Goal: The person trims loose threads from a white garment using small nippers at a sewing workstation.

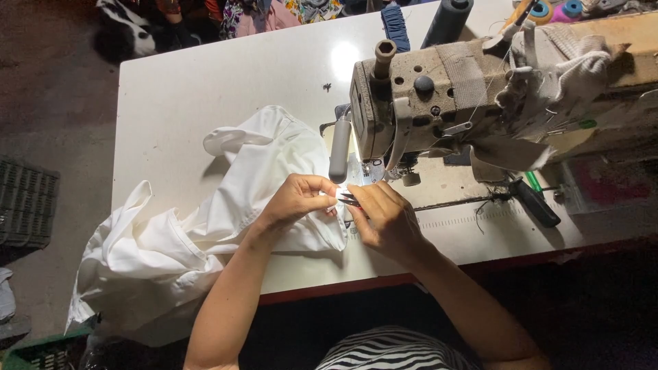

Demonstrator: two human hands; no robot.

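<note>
Under the lamp of the sewing machine (439,103), the white tabletop (205,75) carries the work, and the step in hand looks like thread trimming on the white garment (226,205). Most of that cloth lies to the left of both hands, heaped across the tabletop and spilling over its near edge; only a small folded edge reaches up between them, just in front of the machine's needle area.

The left hand (296,199) is pinched shut on that edge of the garment, fingertips together and holding it taut. The right hand (387,219) is closed around small thread snips (348,199), whose dark blades point left at the pinched cloth and nearly touch the left fingertips. By judgement, the cut calls for the blades to close on the loose thread alone, with the fabric held clear and the left fingertips kept out of the way.

Beyond the hands, the machine's head crowds the space, and a grey lever (340,151) hangs just above the fingers. Right of the right hand, a dark-handled tool (534,202) lies on the tabletop, well apart. Thread cones (449,20) stand at the far edge. A dark crate (27,202) sits on the floor far to the left.
</note>
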